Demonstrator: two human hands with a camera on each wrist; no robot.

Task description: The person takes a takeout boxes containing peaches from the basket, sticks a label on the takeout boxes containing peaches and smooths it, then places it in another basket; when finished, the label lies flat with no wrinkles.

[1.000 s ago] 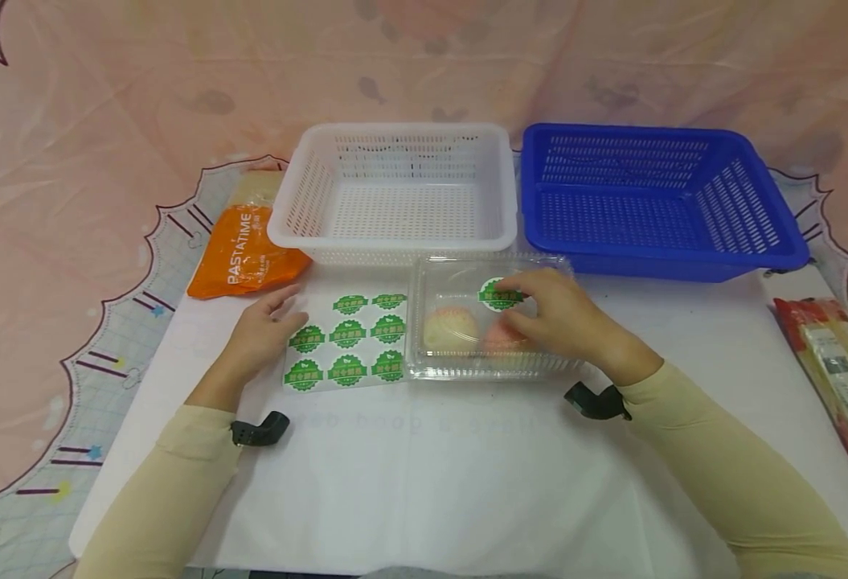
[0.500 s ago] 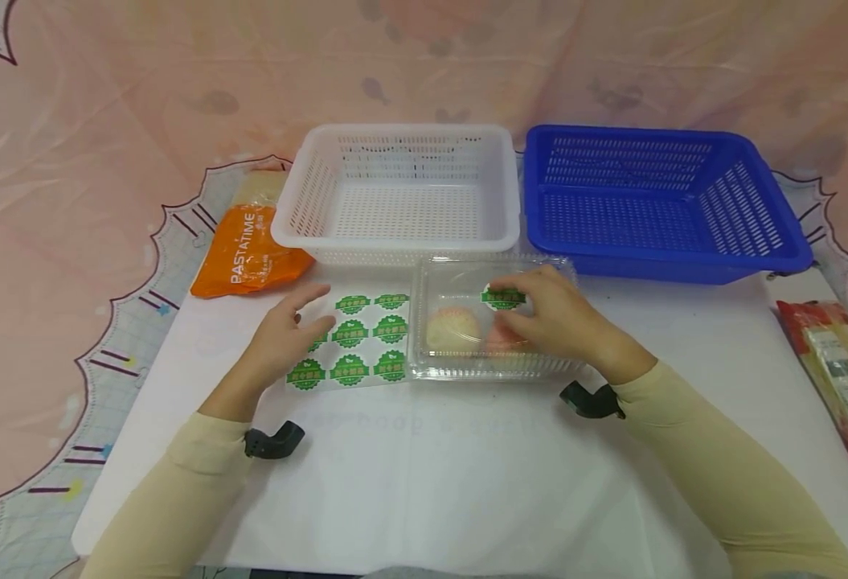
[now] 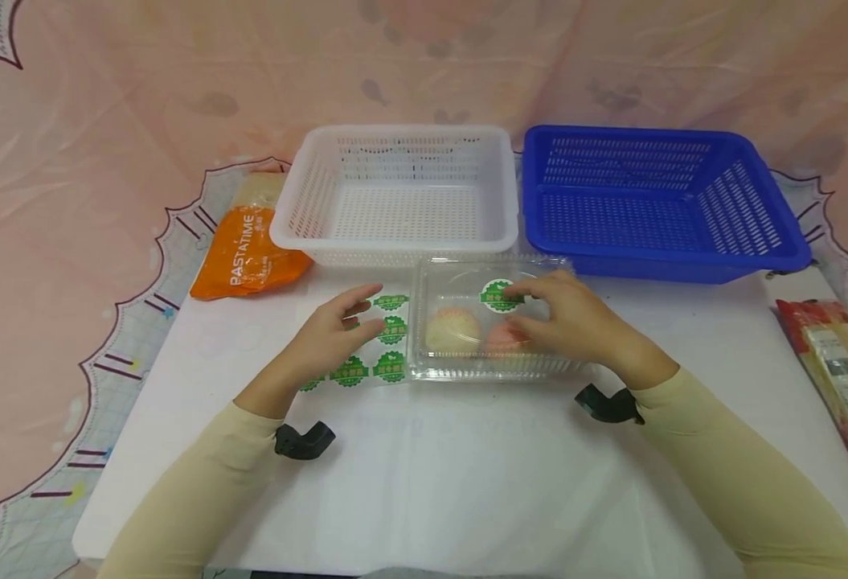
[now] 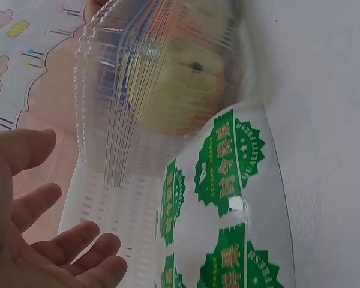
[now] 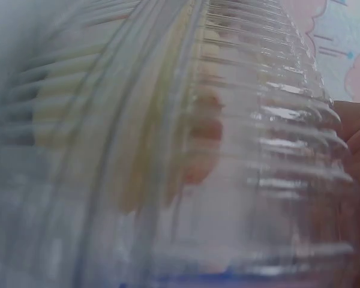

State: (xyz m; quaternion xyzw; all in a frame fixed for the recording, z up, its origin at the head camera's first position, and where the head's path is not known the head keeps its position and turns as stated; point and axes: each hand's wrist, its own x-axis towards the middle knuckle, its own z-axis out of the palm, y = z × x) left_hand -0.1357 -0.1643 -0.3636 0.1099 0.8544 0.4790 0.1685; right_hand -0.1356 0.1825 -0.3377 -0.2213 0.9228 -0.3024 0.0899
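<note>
Two hands at a clear food box on a white table

Right hand (image 3: 564, 318) presses relaxed fingers on the clear box (image 3: 460, 354) before two baskets; left hand (image 3: 333, 334) hovers, released, over the sticker sheet (image 3: 380, 366); pink cloth backdrop

A table (image 3: 467, 482) covered with a white sheet carries everything. At the far side a white basket (image 3: 395, 193) stands just left of a blue basket (image 3: 655, 201). Near the white basket lies a clear plastic box (image 3: 489, 322), with a sheet of green stickers (image 3: 373, 342) touching its left side. An orange packet (image 3: 250, 253) lies at the far left, and a red packet (image 3: 843, 378) at the right edge.
</note>
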